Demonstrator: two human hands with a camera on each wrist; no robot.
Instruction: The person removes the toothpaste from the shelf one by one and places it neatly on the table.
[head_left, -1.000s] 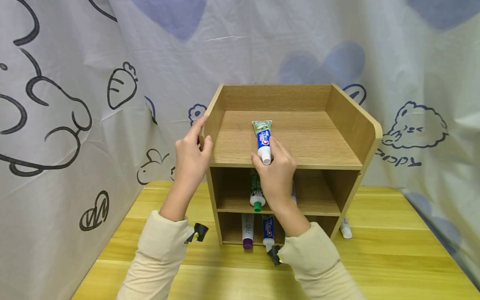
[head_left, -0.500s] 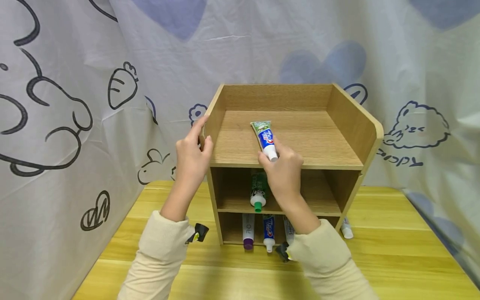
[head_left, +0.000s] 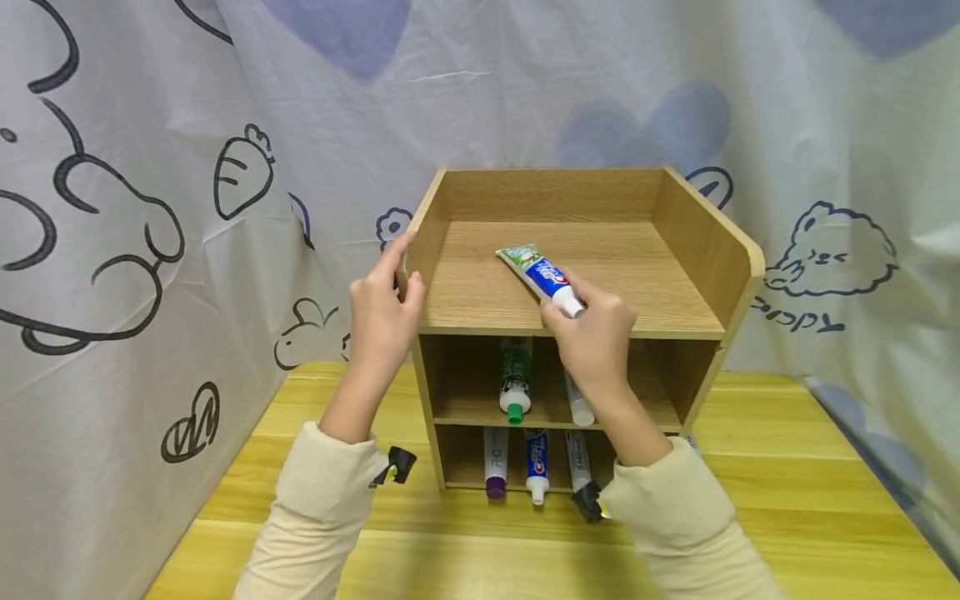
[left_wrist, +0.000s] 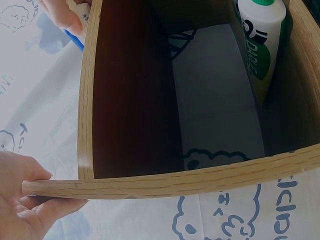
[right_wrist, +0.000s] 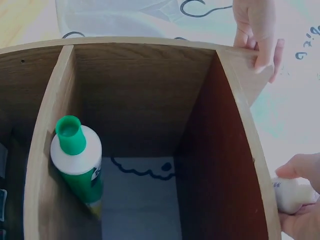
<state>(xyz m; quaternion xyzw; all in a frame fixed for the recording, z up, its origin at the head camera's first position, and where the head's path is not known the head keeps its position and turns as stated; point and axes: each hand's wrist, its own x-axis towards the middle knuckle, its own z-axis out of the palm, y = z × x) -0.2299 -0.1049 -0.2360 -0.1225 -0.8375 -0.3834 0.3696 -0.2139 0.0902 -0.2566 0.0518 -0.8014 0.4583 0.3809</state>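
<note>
A wooden shelf unit [head_left: 585, 242] stands on the table. My left hand [head_left: 382, 308] grips the front of its upper left side panel, thumb and fingers on opposite faces in the left wrist view. Over the top shelf, my right hand [head_left: 600, 342] pinches a blue, green and white toothpaste tube [head_left: 536, 271] near its white cap. The tube slants, its flat green end pointing back left. In the right wrist view, the white cap end [right_wrist: 290, 195] shows between thumb and fingers, the rest hidden behind the panel.
A green-capped toothpaste tube [head_left: 516, 383] and a white tube [head_left: 579, 404] lie in the middle compartment. Below are a purple-capped tube [head_left: 496, 462], a blue tube [head_left: 537, 467] and another white tube [head_left: 577, 458]. A patterned curtain [head_left: 510, 100] hangs behind the yellow wooden table [head_left: 787, 467].
My right hand has moved right, carrying the tube's cap end with it, so the tube has turned from nearly straight to slanted. The left hand stays on the panel.
</note>
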